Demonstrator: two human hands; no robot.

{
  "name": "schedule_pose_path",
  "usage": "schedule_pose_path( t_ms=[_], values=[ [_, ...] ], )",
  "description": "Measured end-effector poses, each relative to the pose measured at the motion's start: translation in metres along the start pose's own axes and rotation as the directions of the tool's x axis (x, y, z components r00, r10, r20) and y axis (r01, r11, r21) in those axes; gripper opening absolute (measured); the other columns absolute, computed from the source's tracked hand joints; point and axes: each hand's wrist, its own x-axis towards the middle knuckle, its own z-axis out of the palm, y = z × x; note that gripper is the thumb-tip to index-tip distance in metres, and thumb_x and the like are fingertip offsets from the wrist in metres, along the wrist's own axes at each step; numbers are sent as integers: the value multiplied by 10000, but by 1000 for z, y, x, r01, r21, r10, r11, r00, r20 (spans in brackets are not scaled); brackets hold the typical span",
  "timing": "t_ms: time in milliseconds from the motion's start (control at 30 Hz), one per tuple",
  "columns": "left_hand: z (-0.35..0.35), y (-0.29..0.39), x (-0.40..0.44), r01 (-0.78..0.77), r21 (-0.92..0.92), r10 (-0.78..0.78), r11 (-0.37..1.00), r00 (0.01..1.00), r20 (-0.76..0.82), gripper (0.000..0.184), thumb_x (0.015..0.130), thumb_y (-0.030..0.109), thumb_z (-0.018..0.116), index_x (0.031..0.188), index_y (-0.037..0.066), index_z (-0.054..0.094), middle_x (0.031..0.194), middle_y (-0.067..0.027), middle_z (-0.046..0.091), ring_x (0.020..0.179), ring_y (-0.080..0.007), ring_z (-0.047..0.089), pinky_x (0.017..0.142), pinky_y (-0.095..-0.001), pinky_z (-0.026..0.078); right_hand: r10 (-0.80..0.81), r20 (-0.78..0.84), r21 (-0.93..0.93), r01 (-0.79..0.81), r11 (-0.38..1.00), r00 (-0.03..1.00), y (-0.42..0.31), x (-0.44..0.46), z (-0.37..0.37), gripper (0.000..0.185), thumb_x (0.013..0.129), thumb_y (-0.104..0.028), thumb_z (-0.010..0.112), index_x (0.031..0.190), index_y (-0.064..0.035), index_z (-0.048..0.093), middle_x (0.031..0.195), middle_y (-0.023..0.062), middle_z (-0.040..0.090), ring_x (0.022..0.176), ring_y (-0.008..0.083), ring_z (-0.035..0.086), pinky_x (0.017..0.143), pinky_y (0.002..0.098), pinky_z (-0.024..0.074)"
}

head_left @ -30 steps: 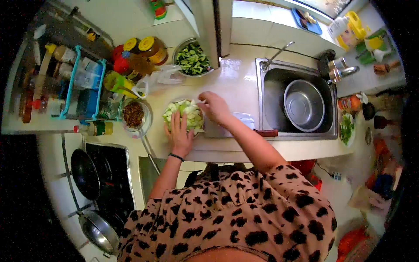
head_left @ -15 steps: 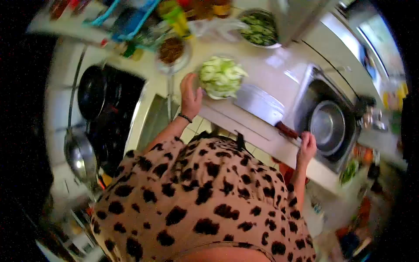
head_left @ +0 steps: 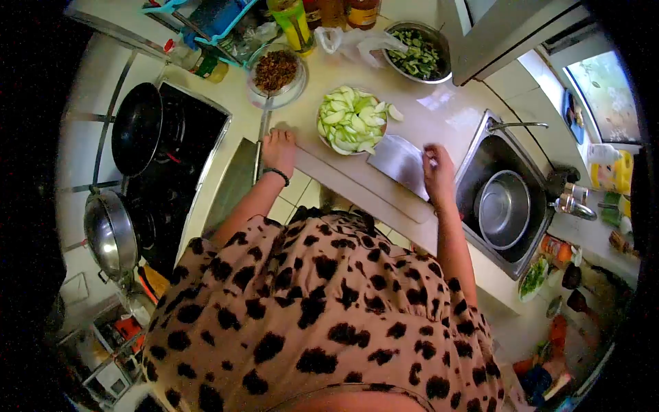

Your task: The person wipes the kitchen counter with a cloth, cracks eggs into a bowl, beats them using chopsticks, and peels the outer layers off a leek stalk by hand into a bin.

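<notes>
The right hand point(head_left: 437, 172) is curling beside the cleaver blade point(head_left: 398, 165); whether it is gripping anything, I cannot tell. The blade's long axis is slanting from the sliced vegetables point(head_left: 352, 118), lying between and beyond both hands, toward the right wrist. The left hand point(head_left: 278, 147), farther off, is resting loosely extended at the counter point(head_left: 405, 106) edge, seemingly holding nothing. No label is showing legibly.

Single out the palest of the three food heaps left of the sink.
The round, middle heap of pale green slices; the others are dark green chopped pieces and brown crumbly food.
</notes>
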Motion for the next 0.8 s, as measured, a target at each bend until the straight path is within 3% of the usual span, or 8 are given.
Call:
schedule_pose_path(
  t_ms=[133, 333, 467, 533, 600, 667, 733, 800],
  values=[
    [4, -14, 8, -80, 45, 81, 996, 997, -22, 214, 823, 133, 483, 1014, 76, 560, 953, -80, 590, 956, -228, 530, 783, -358, 415, -142, 91, -145, 154, 977, 986, -1, 71, 58, 346, 800, -83, 574, 1138, -92, 502, 1082, 143, 537, 988, 352, 538, 803, 433, 471],
    [22, -44, 19, -101, -173, 117, 980, 989, 88, 207, 824, 121, 479, 983, 51, 590, 915, -138, 631, 849, -275, 633, 658, -372, 538, -87, 249, -475, 199, 857, 965, 58, 119, 120, 252, 743, -216, 643, 925, -47, 600, 1066, 150, 568, 970, 373, 525, 808, 436, 460],
    [11, -53, 29, -66, -263, 144, 963, 946, 290, 202, 835, 109, 462, 953, 34, 608, 904, -180, 649, 827, -305, 654, 671, -405, 537, 77, 206, -411, 15, 912, 976, 29, 118, 107, 272, 718, -280, 672, 803, -33, 597, 894, 161, 602, 849, 333, 562, 745, 417, 462],
    [0, -52, 30, 118, -355, 16, 927, 936, 353, 200, 839, 111, 461, 936, 27, 614, 907, -201, 650, 821, -330, 655, 700, -425, 530, 174, 213, -390, -79, 917, 962, 18, 112, 97, 279, 722, -280, 680, 799, -28, 590, 832, 162, 604, 791, 312, 573, 715, 396, 463],
    [18, -59, 33, 39, -366, 85, 930, 945, 317, 207, 844, 100, 445, 932, 19, 614, 910, -197, 650, 836, -333, 650, 708, -427, 528, 268, 126, -139, -250, 958, 955, 20, 110, 91, 286, 733, -251, 709, 799, -14, 562, 745, 140, 580, 657, 243, 548, 636, 348, 449],
    [47, -65, 36, -43, -377, 156, 925, 949, 275, 215, 849, 89, 429, 929, 10, 613, 913, -192, 649, 851, -336, 646, 716, -430, 526, 213, 108, -11, -213, 977, 971, -11, 101, 74, 279, 741, -222, 714, 808, -10, 546, 727, 121, 568, 636, 213, 526, 617, 325, 441],
    [56, -65, 35, -77, -417, 188, 906, 955, 231, 254, 902, 267, 450, 979, 80, 605, 885, -180, 644, 797, -361, 620, 676, -451, 501, 39, 77, 238, -57, 970, 996, -28, 97, 79, 290, 729, -152, 736, 840, -2, 514, 689, 76, 546, 605, 158, 487, 579, 301, 429],
    [5, -65, 36, -47, -577, 206, 816, 955, 214, 191, 820, 207, 572, 932, 57, 606, 840, -159, 642, 766, -324, 621, 660, -417, 497, 50, 250, 243, -113, 963, 967, -46, 93, 83, 344, 715, -191, 752, 895, 20, 547, 821, 159, 643, 731, 240, 610, 662, 345, 479]
  ],
)
